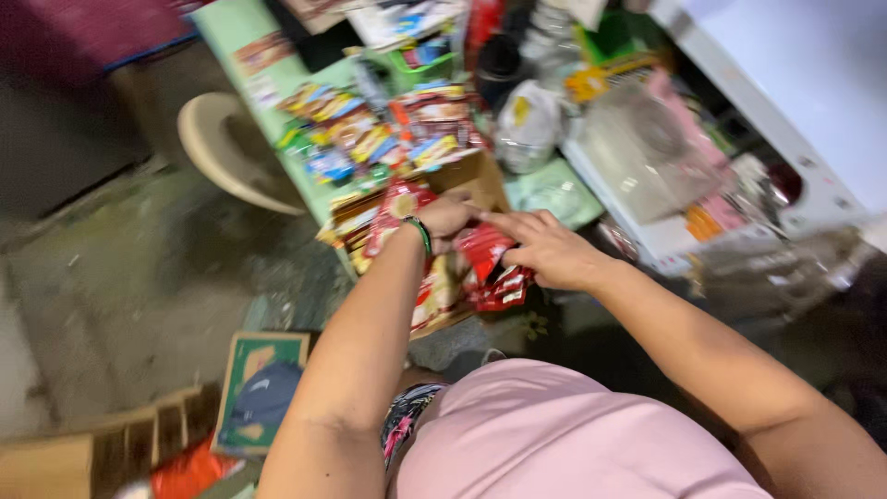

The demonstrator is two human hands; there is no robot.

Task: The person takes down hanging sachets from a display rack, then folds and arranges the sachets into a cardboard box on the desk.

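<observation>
Gripping red sachets (488, 263) with my right hand (552, 249) over the packet-filled cardboard box (476, 176); my left hand (446, 217) is curling beside them, grip unclear.

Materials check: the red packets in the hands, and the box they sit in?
Red packets: likely glossy plastic film, shiny and crinkled, though blurred. Box: looks like matte corrugated cardboard, plain brown walls and folded flap. Left hand and right hand both rest on the packets.

Red sachets (490, 268), green wristband (421, 233), pink shirt (573, 434).
</observation>
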